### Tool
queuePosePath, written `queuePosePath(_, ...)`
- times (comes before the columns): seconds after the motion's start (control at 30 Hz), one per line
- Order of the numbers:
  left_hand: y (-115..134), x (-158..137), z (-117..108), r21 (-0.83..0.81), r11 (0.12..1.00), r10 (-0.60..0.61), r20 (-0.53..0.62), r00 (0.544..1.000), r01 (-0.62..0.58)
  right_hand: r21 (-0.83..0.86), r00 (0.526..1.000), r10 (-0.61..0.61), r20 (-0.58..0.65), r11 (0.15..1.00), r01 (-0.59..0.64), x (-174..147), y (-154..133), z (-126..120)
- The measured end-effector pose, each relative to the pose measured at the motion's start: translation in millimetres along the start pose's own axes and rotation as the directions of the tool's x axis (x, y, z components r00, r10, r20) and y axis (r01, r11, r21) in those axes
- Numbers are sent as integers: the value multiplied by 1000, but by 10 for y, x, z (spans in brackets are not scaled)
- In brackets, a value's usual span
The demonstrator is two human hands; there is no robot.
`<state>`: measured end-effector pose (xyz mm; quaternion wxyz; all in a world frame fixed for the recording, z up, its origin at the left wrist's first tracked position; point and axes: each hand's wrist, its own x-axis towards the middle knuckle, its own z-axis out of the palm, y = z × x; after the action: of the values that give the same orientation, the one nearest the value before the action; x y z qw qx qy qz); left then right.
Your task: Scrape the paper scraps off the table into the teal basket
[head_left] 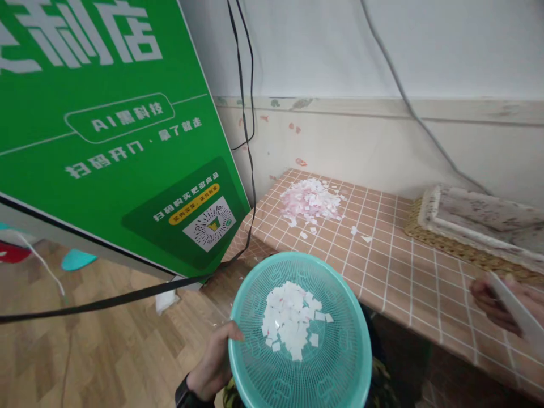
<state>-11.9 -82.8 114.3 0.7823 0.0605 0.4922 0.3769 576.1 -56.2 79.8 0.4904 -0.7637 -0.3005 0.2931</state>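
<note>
and here we are with the left hand [215, 360], a dark watch [182, 394] at its wrist, clamped on the near-left rim of a turquoise mesh colander [340, 345], the thumb hooked over the edge and the fingers mostly tucked out of sight behind! the colander sits low in the middle of the view, tipped so we look straight down into it, and there, spread loosely over its mesh bottom, lie small white paper pieces [289, 320], a few straying toward the right. the right hand is out of view, so i cannot tell its grip. beyond the colander runs a tabletop [382, 272] in brown with a pale grid, and on its far-left part, near the wall [361, 141], a pale heap of scraps [312, 198] shows pink in places, with a few loose bits scattered about it. over at the right edge comes another hand [487, 303], seemingly someone else's, blurred, its fingers closed round a flat white object [516, 306] above the table! behind that, a woven tray [431, 209] with patterned lining stands against the wall, and away to the left leans a big green panel [140, 153] bearing a qr code [210, 224].
</note>
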Motion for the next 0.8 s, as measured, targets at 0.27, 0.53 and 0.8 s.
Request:
queuePosePath(0.27, -176, -60, -454, -99, 995, 23, -13, 1000, -24, -348, 888, -407, -215, 881, 320, -204, -766, 1101)
queuePosePath(0.53, -312, 163, -545, -25, 992, 126, -65, 990, -128, -718, 692, -717, 87, 436, 542, -418, -739, 1680)
queuePosePath(0.8, -337, 808, -502, -19, 996, 87, 81, 993, -85, -578, 524, -773, 357, 258, 774, -527, -826, 2046)
